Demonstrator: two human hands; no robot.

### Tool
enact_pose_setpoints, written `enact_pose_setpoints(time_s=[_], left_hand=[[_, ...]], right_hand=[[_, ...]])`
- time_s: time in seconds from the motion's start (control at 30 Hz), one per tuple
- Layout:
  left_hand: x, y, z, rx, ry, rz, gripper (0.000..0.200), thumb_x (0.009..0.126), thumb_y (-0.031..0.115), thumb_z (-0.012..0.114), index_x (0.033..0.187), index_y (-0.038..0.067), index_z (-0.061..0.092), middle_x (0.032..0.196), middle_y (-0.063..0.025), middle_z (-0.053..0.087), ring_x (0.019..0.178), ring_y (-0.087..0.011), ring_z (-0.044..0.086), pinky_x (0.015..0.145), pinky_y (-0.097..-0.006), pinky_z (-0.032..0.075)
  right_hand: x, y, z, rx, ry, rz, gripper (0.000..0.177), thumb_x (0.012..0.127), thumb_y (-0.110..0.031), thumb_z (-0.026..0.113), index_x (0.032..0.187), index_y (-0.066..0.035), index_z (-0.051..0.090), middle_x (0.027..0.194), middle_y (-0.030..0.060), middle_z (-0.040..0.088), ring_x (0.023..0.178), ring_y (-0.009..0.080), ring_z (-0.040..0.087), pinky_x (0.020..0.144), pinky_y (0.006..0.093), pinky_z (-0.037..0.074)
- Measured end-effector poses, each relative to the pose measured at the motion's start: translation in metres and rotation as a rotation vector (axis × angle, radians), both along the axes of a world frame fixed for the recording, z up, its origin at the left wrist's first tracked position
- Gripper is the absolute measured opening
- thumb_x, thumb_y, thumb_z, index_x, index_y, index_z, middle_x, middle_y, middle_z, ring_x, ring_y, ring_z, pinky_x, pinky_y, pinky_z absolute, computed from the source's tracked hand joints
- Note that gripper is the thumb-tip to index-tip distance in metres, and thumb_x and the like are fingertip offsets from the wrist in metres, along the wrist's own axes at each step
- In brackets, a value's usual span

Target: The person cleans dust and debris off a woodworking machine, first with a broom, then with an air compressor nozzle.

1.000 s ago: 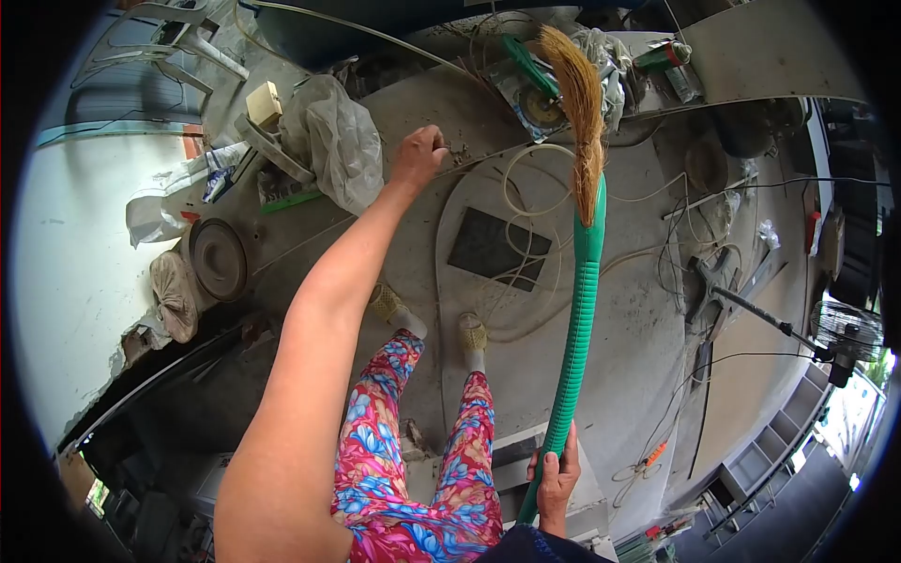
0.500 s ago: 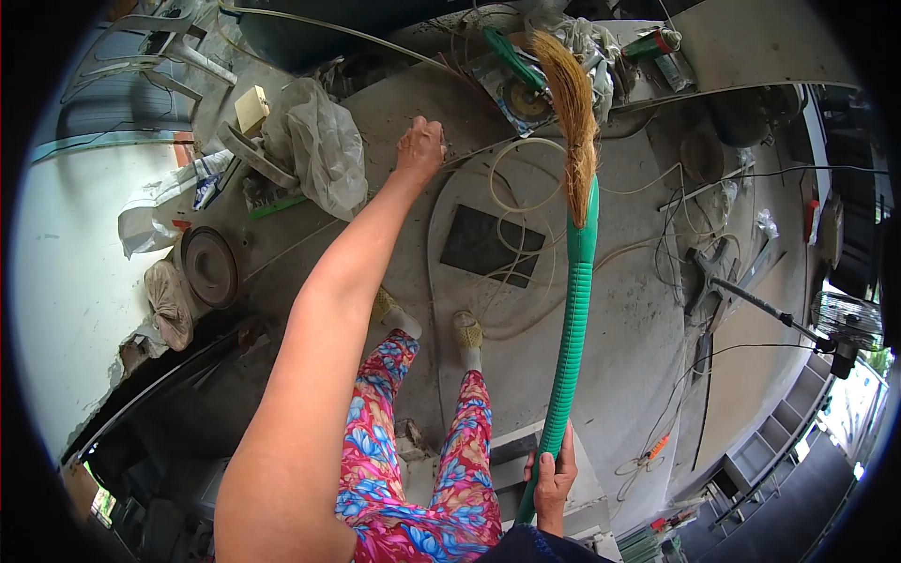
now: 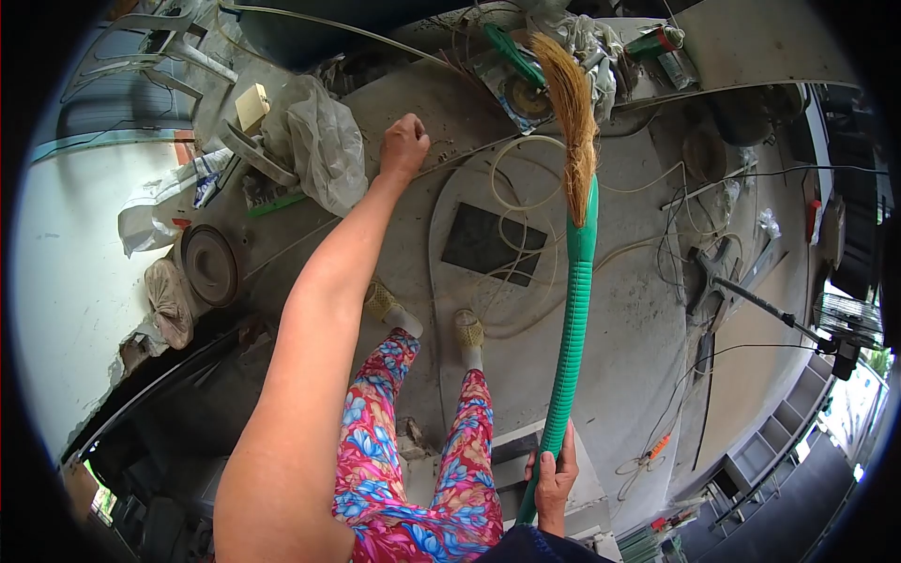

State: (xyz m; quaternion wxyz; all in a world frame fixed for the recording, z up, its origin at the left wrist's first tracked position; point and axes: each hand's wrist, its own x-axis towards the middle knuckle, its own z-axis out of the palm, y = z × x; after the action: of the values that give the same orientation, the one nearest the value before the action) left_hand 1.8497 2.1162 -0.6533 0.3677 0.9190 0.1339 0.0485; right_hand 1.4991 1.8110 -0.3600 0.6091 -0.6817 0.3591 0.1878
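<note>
- Right hand (image 3: pixel 554 483) grasps the broom (image 3: pixel 574 310) by its near end, the long handle running straight away from the person
- Left hand (image 3: pixel 404 145), clenched, is stretched out beside the far bristles, not touching them

Green-handled broom (image 3: pixel 572 310), tan bristles (image 3: pixel 571 113)

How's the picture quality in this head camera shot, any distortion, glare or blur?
Head view: heavy fisheye, so the green broom looks bowed and the corners go black. The pale surface at the left is washed out by daylight. The left hand and the right hand gripping the handle look sharp, and shadows are soft.
</note>
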Motion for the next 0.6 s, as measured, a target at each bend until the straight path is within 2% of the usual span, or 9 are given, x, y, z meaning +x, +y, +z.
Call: enact_pose_setpoints(time_s=[0.07,0.17,0.27,0.37,0.47,0.57,0.6], left_hand=[[-0.001,0.006,0.003,-0.178,0.026,0.121,0.01,0.073,0.009,0.059,0.081,0.004,0.058,0.075,-0.0112,0.061,0.072,-0.0256,0.061,0.064,-0.0365,0.049],[-0.003,0.023,0.007,-1.113,0.134,0.353,0.014,0.073,0.012,0.06,0.083,0.003,0.059,0.07,-0.0059,0.059,0.064,-0.0178,0.058,0.057,-0.0302,0.047],[-0.007,0.034,0.006,-1.659,0.132,0.528,0.016,0.074,0.017,0.063,0.081,0.004,0.06,0.067,-0.0019,0.056,0.057,-0.014,0.054,0.054,-0.0274,0.045],[-0.013,0.036,0.003,-1.49,0.191,0.587,0.018,0.074,0.02,0.064,0.079,0.003,0.061,0.066,-0.0025,0.054,0.06,-0.0147,0.055,0.054,-0.0277,0.045],[-0.02,0.026,0.013,-0.46,0.188,0.122,0.015,0.073,0.016,0.068,0.077,0.004,0.059,0.065,-0.0034,0.055,0.062,-0.0146,0.055,0.057,-0.028,0.045],[-0.023,0.018,0.001,-0.06,0.045,-0.032,0.019,0.068,0.016,0.071,0.074,0.003,0.057,0.065,-0.0078,0.055,0.064,-0.0188,0.056,0.06,-0.0323,0.046],[-0.023,0.016,-0.001,-0.026,0.029,-0.02,0.02,0.067,0.014,0.071,0.074,0.003,0.057,0.068,-0.0098,0.056,0.068,-0.0225,0.056,0.064,-0.0346,0.046]], right_hand=[[-0.002,-0.002,-0.002,0.007,0.007,0.007,0.057,0.088,-0.009,0.05,0.14,-0.004,0.029,0.096,0.0059,0.054,0.064,0.0097,0.052,0.046,0.0218,0.044],[-0.007,-0.005,-0.008,0.006,-0.013,0.049,0.058,0.089,-0.014,0.052,0.14,-0.004,0.026,0.104,0.007,0.053,0.062,0.0106,0.051,0.044,0.022,0.044],[-0.004,-0.003,-0.007,0.01,-0.006,0.055,0.058,0.089,-0.013,0.052,0.14,-0.004,0.026,0.104,0.0072,0.053,0.062,0.0105,0.051,0.043,0.0221,0.044],[-0.004,-0.003,-0.007,0.018,-0.007,0.063,0.058,0.089,-0.013,0.052,0.14,-0.003,0.026,0.106,0.0074,0.053,0.061,0.0105,0.051,0.043,0.0221,0.044],[0.0,0.001,-0.006,0.004,0.001,0.032,0.057,0.087,-0.008,0.051,0.139,-0.004,0.029,0.091,0.0048,0.054,0.061,0.0087,0.051,0.045,0.0214,0.044],[-0.001,0.002,-0.007,-0.001,0.005,0.041,0.057,0.087,-0.008,0.051,0.139,-0.004,0.029,0.091,0.0048,0.054,0.062,0.0087,0.051,0.045,0.0214,0.044],[-0.003,0.001,-0.008,0.002,0.002,0.052,0.058,0.088,-0.01,0.052,0.14,-0.003,0.028,0.096,0.0058,0.054,0.061,0.0093,0.051,0.045,0.0216,0.044]])
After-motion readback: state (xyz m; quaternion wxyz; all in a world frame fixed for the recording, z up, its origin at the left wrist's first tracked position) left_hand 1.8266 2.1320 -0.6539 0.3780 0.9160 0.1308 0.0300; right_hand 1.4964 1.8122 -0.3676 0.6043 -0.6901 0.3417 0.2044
